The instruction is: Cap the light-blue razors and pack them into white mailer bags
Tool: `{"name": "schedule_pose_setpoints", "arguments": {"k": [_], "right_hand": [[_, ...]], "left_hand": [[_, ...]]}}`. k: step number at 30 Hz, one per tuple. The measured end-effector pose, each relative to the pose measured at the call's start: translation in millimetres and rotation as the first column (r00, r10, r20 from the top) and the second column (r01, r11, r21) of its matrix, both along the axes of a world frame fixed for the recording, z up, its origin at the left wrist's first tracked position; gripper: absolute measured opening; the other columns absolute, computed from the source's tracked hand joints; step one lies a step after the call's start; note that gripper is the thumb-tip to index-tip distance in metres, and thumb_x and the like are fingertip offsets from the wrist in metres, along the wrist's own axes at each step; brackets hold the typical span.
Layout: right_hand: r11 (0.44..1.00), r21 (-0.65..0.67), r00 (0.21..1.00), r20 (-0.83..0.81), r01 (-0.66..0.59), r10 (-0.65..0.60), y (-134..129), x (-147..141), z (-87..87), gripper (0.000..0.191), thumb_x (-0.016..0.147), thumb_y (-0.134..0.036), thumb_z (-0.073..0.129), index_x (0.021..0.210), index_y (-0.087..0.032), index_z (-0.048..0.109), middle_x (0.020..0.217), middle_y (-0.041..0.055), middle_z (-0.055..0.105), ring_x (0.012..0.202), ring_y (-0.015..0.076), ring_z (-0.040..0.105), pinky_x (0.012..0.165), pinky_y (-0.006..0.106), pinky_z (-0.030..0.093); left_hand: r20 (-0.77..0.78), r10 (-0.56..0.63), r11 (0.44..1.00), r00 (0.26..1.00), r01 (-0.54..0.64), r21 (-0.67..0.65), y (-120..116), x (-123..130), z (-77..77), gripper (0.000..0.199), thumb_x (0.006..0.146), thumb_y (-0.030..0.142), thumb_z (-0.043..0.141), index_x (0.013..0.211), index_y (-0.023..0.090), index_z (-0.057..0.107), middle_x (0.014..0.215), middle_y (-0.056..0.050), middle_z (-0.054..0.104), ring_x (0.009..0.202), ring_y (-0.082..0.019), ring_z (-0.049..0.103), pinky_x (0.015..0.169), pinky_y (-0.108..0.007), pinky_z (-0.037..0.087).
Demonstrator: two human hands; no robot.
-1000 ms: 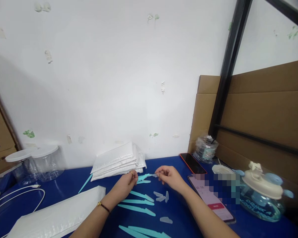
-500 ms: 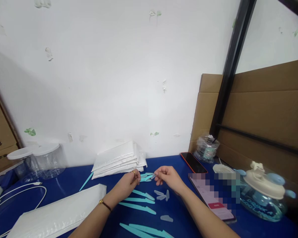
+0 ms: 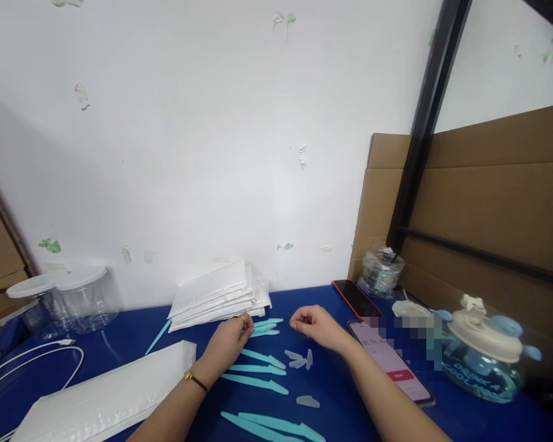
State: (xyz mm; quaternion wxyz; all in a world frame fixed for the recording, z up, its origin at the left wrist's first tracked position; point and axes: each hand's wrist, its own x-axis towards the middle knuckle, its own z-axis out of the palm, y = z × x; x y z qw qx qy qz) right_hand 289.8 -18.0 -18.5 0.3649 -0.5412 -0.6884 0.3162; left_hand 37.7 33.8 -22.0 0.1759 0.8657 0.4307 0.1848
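My left hand (image 3: 235, 336) has its fingers closed around the handle end of a turquoise eyebrow razor (image 3: 264, 333) near the envelope stack; a second razor (image 3: 268, 322) lies close against it. To the right, my right hand (image 3: 314, 324) hovers over the table with thumb and fingertips pressed together; whatever they hold is hidden. Between my forearms, several more turquoise razors (image 3: 260, 369) lie on the blue table, blade ends to the right. A few small clear blade caps (image 3: 297, 363) rest beside them, and a single cap (image 3: 308, 402) sits lower down.
White padded envelopes (image 3: 212, 301) are stacked against the wall, with another large envelope (image 3: 110, 393) at left. Clear jars (image 3: 90, 301) and a white cable (image 3: 80, 362) lie further left. Two phones (image 3: 357, 299) and a water bottle (image 3: 483, 362) stand at right.
My right hand has moved slightly right, away from the razors and my left hand. My left hand has shifted a little left. The clear cap seen at the right fingertips is no longer visible.
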Motion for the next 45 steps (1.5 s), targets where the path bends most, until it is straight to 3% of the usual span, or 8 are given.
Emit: {"name": "schedule_pose_setpoints", "arguments": {"k": [5,9,16,20,24,34,42,45], "right_hand": [[0.962,-0.142,0.915,0.304,-0.232,0.266,-11.4,22.3,11.3,0.022,0.057,-0.025,0.076,0.078,-0.019,0.073,0.072,-0.0010,0.065,0.061,0.0116,0.054,0.052,0.019,0.038],[0.965,-0.160,0.871,0.419,-0.208,0.257,-12.5,25.0,9.1,0.018,0.052,-0.020,0.078,0.070,-0.019,0.073,0.075,-0.0008,0.064,0.062,0.0115,0.055,0.051,0.018,0.038],[0.941,-0.272,0.948,0.190,-0.201,0.257,-15.0,27.0,11.5,0.011,0.063,-0.022,0.069,0.072,-0.016,0.067,0.059,-0.0019,0.064,0.051,0.0114,0.058,0.049,0.019,0.041],[0.927,-0.278,0.968,-0.062,-0.250,0.243,-16.8,19.1,16.0,0.022,0.065,-0.032,0.071,0.076,-0.015,0.064,0.063,-0.0002,0.066,0.051,0.0124,0.062,0.049,0.020,0.044],[0.930,-0.259,0.962,-0.154,-0.259,0.225,-16.9,10.2,16.1,0.032,0.062,-0.041,0.074,0.074,-0.013,0.061,0.062,0.0012,0.067,0.050,0.0124,0.062,0.046,0.019,0.043],[0.936,-0.229,0.960,-0.143,-0.268,0.239,-19.7,-7.8,13.9,0.031,0.064,-0.041,0.073,0.073,-0.013,0.061,0.061,0.0016,0.065,0.050,0.0114,0.061,0.046,0.018,0.044],[0.976,-0.104,0.982,-0.014,-0.190,0.190,-14.4,-17.6,4.0,0.022,0.069,-0.035,0.069,0.076,-0.015,0.064,0.059,-0.0015,0.061,0.053,0.0109,0.059,0.049,0.018,0.043],[0.984,0.014,0.976,0.134,-0.177,0.173,-15.1,-6.8,9.2,0.013,0.069,-0.028,0.070,0.074,-0.016,0.067,0.070,-0.0002,0.061,0.057,0.0089,0.054,0.051,0.017,0.040]], "left_hand": [[0.013,-0.006,0.995,1.000,0.005,0.099,-5.4,-1.6,8.4,0.014,0.077,0.024,0.053,0.090,0.021,0.058,0.091,-0.003,0.060,0.086,-0.017,0.054,0.075,-0.025,0.036],[-0.082,-0.192,0.979,0.978,0.185,-0.087,-14.4,-1.7,21.7,0.019,0.070,0.037,0.063,0.081,0.022,0.065,0.084,0.000,0.061,0.073,-0.015,0.054,0.061,-0.022,0.036],[-0.194,-0.267,0.957,0.944,0.237,-0.166,-23.5,2.6,22.1,0.011,0.066,0.032,0.064,0.072,0.022,0.067,0.074,0.001,0.063,0.063,-0.013,0.053,0.053,-0.021,0.032],[-0.114,-0.222,0.959,0.968,0.195,-0.206,-23.3,4.1,25.6,0.013,0.073,0.032,0.057,0.076,0.021,0.064,0.072,0.001,0.062,0.063,-0.012,0.054,0.054,-0.020,0.034],[-0.011,-0.174,0.952,0.985,0.165,-0.259,-21.5,3.2,29.0,0.020,0.075,0.037,0.054,0.079,0.019,0.061,0.069,0.002,0.059,0.064,-0.013,0.053,0.055,-0.020,0.035],[0.005,-0.182,0.945,0.983,0.176,-0.277,-25.4,6.9,33.9,0.020,0.075,0.037,0.055,0.077,0.018,0.061,0.069,0.001,0.059,0.063,-0.013,0.052,0.056,-0.021,0.036],[-0.045,-0.154,0.973,0.987,0.144,-0.179,-20.1,9.7,21.0,0.016,0.078,0.033,0.052,0.081,0.019,0.060,0.070,0.002,0.061,0.064,-0.013,0.053,0.056,-0.021,0.034],[-0.021,-0.072,0.997,0.997,0.071,-0.041,-16.1,7.3,21.4,0.014,0.077,0.029,0.054,0.087,0.020,0.060,0.081,0.000,0.062,0.077,-0.015,0.055,0.066,-0.023,0.037]]}}
